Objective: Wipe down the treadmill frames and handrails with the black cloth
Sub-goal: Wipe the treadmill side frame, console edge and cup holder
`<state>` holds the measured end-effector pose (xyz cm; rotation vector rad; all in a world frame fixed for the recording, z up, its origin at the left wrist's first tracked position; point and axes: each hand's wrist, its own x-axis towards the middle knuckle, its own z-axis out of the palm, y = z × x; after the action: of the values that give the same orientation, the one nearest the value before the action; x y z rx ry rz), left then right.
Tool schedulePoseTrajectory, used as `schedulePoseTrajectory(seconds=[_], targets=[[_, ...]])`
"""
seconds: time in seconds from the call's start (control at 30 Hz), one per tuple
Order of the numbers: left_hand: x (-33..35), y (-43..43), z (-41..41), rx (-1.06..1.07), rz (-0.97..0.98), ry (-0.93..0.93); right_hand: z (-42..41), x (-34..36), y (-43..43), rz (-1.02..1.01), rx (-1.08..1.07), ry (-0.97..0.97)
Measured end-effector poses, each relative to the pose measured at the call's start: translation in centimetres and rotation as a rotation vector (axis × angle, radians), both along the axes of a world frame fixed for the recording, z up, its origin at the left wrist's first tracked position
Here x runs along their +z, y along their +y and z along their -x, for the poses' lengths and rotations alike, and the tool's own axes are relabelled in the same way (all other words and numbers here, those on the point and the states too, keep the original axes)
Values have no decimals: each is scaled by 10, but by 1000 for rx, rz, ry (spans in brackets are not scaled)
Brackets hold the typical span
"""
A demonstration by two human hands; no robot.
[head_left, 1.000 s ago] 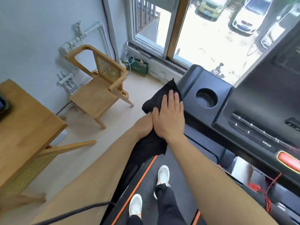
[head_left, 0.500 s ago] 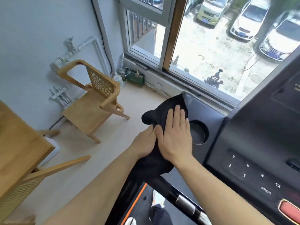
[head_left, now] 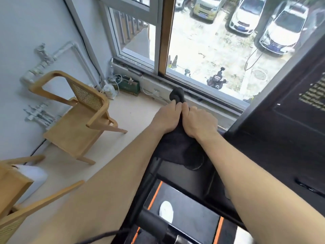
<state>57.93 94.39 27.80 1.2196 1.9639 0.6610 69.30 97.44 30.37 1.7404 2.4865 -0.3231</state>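
Observation:
The black cloth (head_left: 177,147) lies over the left front corner of the black treadmill console (head_left: 274,141), and a bunched end of it sticks up past my fingers. My left hand (head_left: 167,118) and my right hand (head_left: 198,123) sit side by side on the cloth at the console's far edge, fingers curled down over it and gripping it. The cloth hides the cup recess and my fingertips. Below my arms lie a black handrail (head_left: 153,219) and the belt with orange trim (head_left: 190,213).
A wooden cane-back chair (head_left: 77,113) stands on the pale floor to the left. A wooden table and a second chair (head_left: 15,196) are at the lower left. The window sill (head_left: 202,95) runs just beyond the console, with a green bag (head_left: 129,86) and cables below it.
Both hands have slid the cloth forward to the console's far edge. My right hand went from lying flat on it to curling over it. My view leans further forward.

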Motion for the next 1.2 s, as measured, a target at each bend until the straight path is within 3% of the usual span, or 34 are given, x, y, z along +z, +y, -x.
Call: schedulePoseTrajectory(seconds=[0.13,0.27,0.4,0.47,0.53,0.63,0.73,1.0,1.2], targets=[[-5,-40,-28,-132,-184,482,-36,-16,-43,-178,-41,-123],[2,-12,-23,-306,-245,611,-33,-13,-26,-123,-56,-124],[14,47,-16,-335,128,467,-24,2,15,110,-92,-31],[19,53,-19,-363,160,477,-23,4,14,101,-128,-30],[22,35,-22,-434,35,636,-25,-3,-4,-63,-130,-56],[10,-18,-24,-555,-249,904,-35,-15,-44,-148,-116,12],[-3,-62,-25,-434,-222,778,-47,-21,-84,-188,-72,43],[-7,-28,-25,-464,-110,819,-47,-12,-63,-162,-94,-130],[3,-80,-50,-485,-175,828,-69,-1,-110,-162,3,-190]])
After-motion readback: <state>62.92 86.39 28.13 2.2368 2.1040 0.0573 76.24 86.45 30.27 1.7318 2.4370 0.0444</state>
